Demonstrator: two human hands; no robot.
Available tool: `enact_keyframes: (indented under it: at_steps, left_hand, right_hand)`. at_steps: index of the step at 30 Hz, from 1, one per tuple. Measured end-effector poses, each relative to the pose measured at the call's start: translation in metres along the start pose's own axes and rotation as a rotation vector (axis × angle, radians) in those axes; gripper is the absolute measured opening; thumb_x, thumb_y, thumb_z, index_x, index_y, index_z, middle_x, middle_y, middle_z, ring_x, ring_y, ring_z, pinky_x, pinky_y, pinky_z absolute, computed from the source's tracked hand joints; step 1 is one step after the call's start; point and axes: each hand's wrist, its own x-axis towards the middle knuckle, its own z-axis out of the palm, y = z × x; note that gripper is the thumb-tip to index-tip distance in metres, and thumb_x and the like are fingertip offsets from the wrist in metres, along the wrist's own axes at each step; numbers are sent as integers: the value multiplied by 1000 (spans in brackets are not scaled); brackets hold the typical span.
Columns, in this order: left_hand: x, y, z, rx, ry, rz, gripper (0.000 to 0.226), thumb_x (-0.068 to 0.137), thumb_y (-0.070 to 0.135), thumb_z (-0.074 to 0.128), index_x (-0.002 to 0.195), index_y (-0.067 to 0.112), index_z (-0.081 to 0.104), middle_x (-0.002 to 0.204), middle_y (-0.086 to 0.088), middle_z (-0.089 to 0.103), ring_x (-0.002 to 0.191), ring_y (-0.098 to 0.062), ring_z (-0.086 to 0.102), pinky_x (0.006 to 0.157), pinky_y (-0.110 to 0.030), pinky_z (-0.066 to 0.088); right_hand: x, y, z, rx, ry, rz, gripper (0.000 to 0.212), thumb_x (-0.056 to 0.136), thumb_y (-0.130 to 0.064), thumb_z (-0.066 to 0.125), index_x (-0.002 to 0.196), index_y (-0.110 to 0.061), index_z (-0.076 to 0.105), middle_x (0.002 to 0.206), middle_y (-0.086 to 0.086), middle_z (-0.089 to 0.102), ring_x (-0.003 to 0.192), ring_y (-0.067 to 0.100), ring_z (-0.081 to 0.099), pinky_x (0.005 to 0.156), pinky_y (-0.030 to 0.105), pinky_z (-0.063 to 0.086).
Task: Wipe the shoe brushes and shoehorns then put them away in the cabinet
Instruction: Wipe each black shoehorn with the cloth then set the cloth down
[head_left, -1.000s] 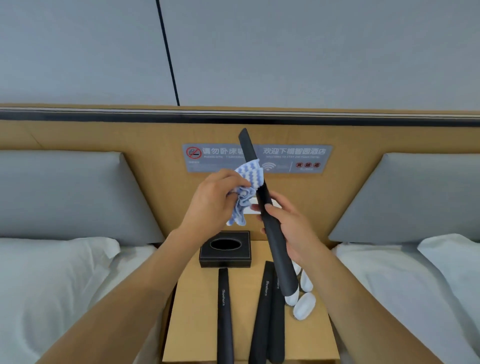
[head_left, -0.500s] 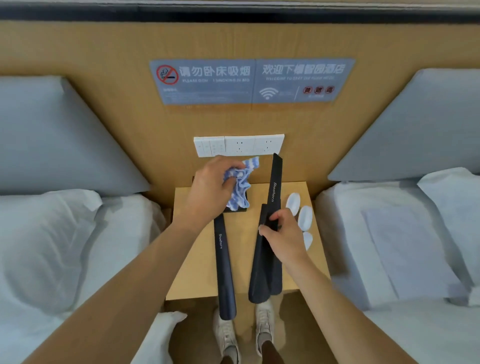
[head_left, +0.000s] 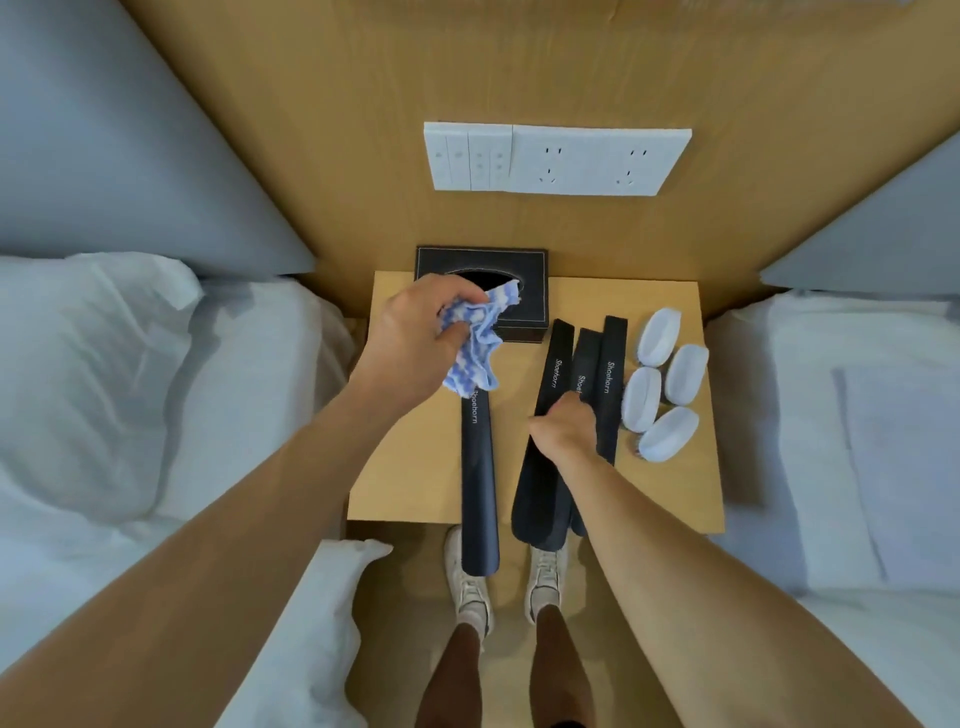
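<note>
The right hand (head_left: 563, 434) rests curled on the three long black plastic shoehorns (head_left: 605, 395) bunched on the light wooden surface (head_left: 415, 467); whether it grips one I cannot tell. The left hand (head_left: 415, 338) clutches the crumpled blue-and-white checked cloth (head_left: 478, 348). Best to lift one shoehorn cleanly, without nudging the four white oval shoe brushes (head_left: 660, 395) just beside.

The upper end of the lone shoehorn (head_left: 479, 483) is covered by the blue-and-white cloth (head_left: 475, 343) bunched in the left hand (head_left: 415, 343); part of the tissue box (head_left: 519, 270) opening is masked by the same hand and cloth. The middle shoehorn (head_left: 583, 358) of the three is largely hidden under the right hand (head_left: 566, 434) and forearm, so the grip on it cannot be made out; the brush (head_left: 667, 434) bristles are barely seen; both beds are cut off by the frame edges.
</note>
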Motion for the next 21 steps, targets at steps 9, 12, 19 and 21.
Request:
enact_keyframes:
  at_steps: [9,12,19,21]
  left_hand:
    - [-6,-23,15,-6,-27,-32,33,86,0,56,109,21,65,106,7,63,90,-4,56,72,-6,41]
    - [-7,-20,18,-40,-37,-58,33,86,0,56,109,22,65,106,7,64,92,-6,57,76,-16,47]
    - [-4,15,-13,-209,-141,-33,28,86,-6,58,106,13,65,98,-2,67,90,-19,62,82,-38,52]
    - [-2,32,-28,-285,-158,-16,27,86,-7,59,105,11,66,98,-3,68,91,-17,64,77,-26,53]
  right_hand:
    - [29,-3,28,-75,8,31,41,84,-6,65,123,-4,52,126,18,54,108,34,62,82,35,54]
    - [31,-4,18,-86,-39,28,32,87,-8,61,117,-4,55,118,17,62,96,29,62,66,30,52]
    - [-19,-54,-80,411,-91,-576,53,90,-3,67,133,-30,54,138,-8,53,112,3,61,82,21,55]
    - [-45,-77,-118,375,-123,-813,57,87,-4,72,131,-37,57,132,-12,56,112,-7,58,83,11,52]
